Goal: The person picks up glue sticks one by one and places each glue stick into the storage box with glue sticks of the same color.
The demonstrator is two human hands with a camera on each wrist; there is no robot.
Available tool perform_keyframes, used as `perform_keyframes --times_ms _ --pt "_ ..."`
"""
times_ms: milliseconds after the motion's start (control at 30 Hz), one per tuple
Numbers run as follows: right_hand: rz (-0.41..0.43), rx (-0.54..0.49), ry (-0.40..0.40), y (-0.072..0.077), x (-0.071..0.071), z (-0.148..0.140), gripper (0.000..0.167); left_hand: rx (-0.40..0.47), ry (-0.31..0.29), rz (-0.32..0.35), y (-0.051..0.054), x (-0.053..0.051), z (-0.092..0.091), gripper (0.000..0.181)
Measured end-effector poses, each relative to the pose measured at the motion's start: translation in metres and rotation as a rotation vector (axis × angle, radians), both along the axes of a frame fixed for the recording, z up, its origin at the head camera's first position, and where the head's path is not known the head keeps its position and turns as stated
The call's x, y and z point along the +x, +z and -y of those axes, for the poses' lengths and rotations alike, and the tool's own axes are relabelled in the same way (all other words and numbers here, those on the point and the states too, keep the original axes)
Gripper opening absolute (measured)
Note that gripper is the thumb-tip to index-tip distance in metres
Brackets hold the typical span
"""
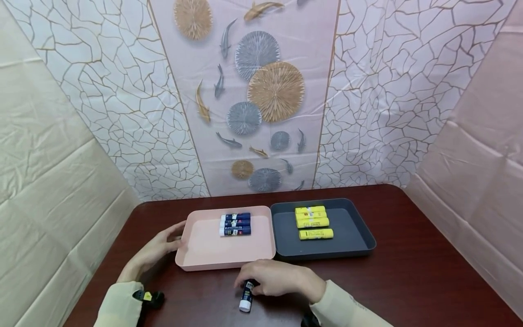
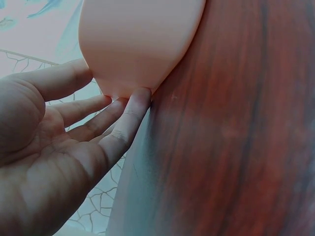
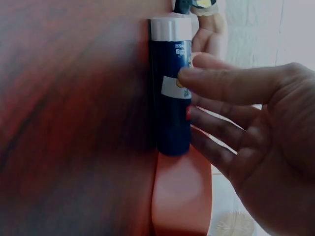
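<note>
In the head view, my right hand is in front of the pink tray, with thumb and fingers on a dark blue glue stick with a white end. The right wrist view shows the thumb across the label of this glue stick and the other fingers behind it, close to the tabletop. My left hand touches the left side of the pink tray, its fingertips against the outer wall in the left wrist view. Three blue glue sticks lie side by side in that tray.
A dark grey tray stands against the pink tray's right side. Several yellow tubes lie in it, the nearest slightly apart. Both trays are on a dark reddish-brown table, with patterned cloth behind and plain cloth at the sides.
</note>
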State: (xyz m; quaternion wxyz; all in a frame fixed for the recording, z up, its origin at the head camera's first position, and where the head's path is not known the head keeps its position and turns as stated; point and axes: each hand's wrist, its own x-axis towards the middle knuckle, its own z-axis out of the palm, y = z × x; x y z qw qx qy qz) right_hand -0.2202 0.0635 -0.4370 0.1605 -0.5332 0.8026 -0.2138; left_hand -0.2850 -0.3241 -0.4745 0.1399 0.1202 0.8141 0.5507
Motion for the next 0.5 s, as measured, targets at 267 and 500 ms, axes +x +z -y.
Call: perform_keyframes --times_ms 267,500 --pt "-0.101 0.023 -0.055 -0.0051 0.0046 0.0050 0.027 0.009 -0.005 -0.003 0.0010 0.0013 -0.0003 0.076" --pt "-0.127 0.030 -0.094 -0.0063 0.0069 0.0084 0.024 0.019 -0.021 -0.013 0.0012 0.0000 0.0011 0.076"
